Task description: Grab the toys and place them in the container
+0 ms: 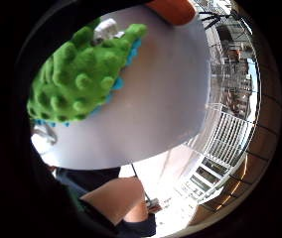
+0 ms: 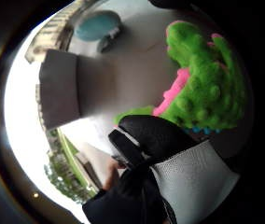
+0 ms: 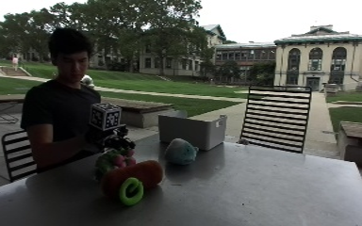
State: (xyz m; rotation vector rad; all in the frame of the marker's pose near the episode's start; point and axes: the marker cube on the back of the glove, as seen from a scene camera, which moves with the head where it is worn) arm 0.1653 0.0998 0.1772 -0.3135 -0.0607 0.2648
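Note:
A bumpy green plush toy with pink and blue trim sits at the near left of the grey table. My gloved right hand is on top of it. In the thumb side palm view my thumb curls against the green toy, which also fills much of the little finger side view. An orange toy with a green ring lies just in front. A teal plush rests near the grey container, which stands open at the back of the table.
A black slatted chair stands behind the table's far edge. The person sits at the table's left end on another chair. The right half of the tabletop is bare metal.

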